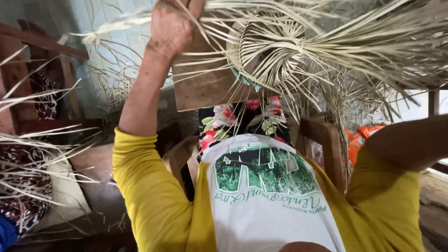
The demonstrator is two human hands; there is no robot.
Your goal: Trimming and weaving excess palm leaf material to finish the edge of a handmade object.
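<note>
**Pale straw weave held up over a wooden board**

The half-woven round piece of pale dried straw strips (270, 51) sits high in the view, its coiled centre pressed against the upper right part of a brown wooden board (205, 84). Long loose straw strands (373, 42) fan out from it to the right and downward, some hanging over a wooden chair frame (322, 140) below.

The left hand (172, 23) is raised at the top of the view, just left of the weave, its grip closed around a few thin strands at the board's upper edge; the fingertips run out of the picture. The right hand is out of view: only the right forearm (406, 142) crosses the right side, so its grip cannot be told.

Below the board shows a black cloth with red and green flowers (238, 121), then the person's yellow-sleeved shirt with a white printed front (261, 196). More loose straw (32, 154) lies at the left over a dark patterned cushion (18, 186), beside a second wooden chair (42, 70). An orange plastic thing (361, 135) peeks out behind the right chair frame.
</note>
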